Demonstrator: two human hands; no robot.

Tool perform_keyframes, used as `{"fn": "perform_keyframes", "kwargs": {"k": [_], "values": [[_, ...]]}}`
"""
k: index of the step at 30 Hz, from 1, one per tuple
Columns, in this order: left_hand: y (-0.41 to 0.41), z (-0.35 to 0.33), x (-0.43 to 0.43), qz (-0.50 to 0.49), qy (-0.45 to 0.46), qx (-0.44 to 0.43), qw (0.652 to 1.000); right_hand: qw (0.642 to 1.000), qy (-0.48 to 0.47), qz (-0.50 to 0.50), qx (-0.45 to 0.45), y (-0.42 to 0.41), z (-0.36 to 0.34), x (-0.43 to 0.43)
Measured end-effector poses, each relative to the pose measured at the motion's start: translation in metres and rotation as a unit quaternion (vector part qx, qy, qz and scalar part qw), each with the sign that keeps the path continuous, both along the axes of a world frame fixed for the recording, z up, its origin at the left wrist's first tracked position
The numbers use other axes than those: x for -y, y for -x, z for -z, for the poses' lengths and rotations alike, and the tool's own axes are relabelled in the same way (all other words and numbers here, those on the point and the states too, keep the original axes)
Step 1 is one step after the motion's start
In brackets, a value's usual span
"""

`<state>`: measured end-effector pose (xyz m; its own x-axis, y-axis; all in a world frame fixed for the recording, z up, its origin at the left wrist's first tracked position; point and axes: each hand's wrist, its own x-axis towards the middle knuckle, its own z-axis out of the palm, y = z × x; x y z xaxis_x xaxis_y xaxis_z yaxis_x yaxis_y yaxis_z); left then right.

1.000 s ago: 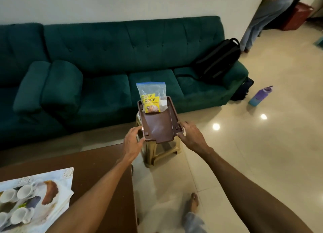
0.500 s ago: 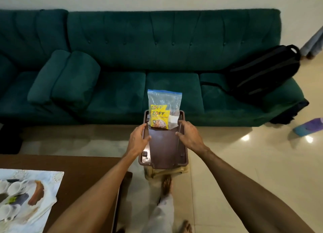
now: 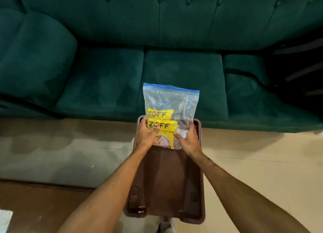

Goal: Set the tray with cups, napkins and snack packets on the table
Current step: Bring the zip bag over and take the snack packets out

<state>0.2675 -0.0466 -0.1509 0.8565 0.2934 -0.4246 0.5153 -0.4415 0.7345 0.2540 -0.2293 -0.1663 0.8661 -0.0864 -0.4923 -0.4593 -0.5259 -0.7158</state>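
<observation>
**Securing the snack bag before the tray is carried**

The tray (image 3: 166, 176) is lying lengthwise in front of the person, and whatever is supporting it is hidden beneath it. At the tray's far end a clear zip bag (image 3: 170, 99) is standing up and leaning out past the far rim. The yellow snack packets (image 3: 161, 126) are sitting in the bottom of it.

The left hand (image 3: 146, 136) is gripping the tray's far left corner, with its fingers curling over the rim and its thumb pressing on the front packet. The right hand (image 3: 189, 138) is lying spread on the bag just inside the tray's right rim, with fairly straight fingers that are pressing rather than grasping.

The step in hand is probably steadying the load for a lift. The bag is tall, light and slippery, so it is likely to flop or slide once the tray tilts. Laying it flat toward the tray's bare near half would settle it. After that, holding both long rims at their middles would help keep the tray level.

The table (image 3: 35, 206) is lying to the near left of the tray, and the green sofa (image 3: 104, 66) is standing beyond its far end. No cups or napkins are showing on the tray.
</observation>
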Motion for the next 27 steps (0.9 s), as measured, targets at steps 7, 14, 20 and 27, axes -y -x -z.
{"fn": "perform_keyframes", "kwargs": {"k": [7, 14, 20, 27], "values": [[-0.003, 0.016, 0.004, -0.020, 0.013, -0.013, 1.000, 0.984, -0.056, 0.165, -0.046, -0.017, 0.019, -0.018], [0.076, -0.044, -0.006, -0.013, 0.075, 0.084, 0.994, 0.956, -0.219, 0.194, -0.035, 0.040, -0.045, -0.010], [0.210, -0.140, -0.009, -0.032, 0.154, 0.138, 0.978, 0.967, -0.225, 0.108, 0.053, 0.147, -0.145, -0.014], [0.353, -0.236, -0.027, -0.091, 0.182, 0.178, 0.963, 0.968, -0.246, -0.023, 0.050, 0.276, -0.242, -0.043]]}}
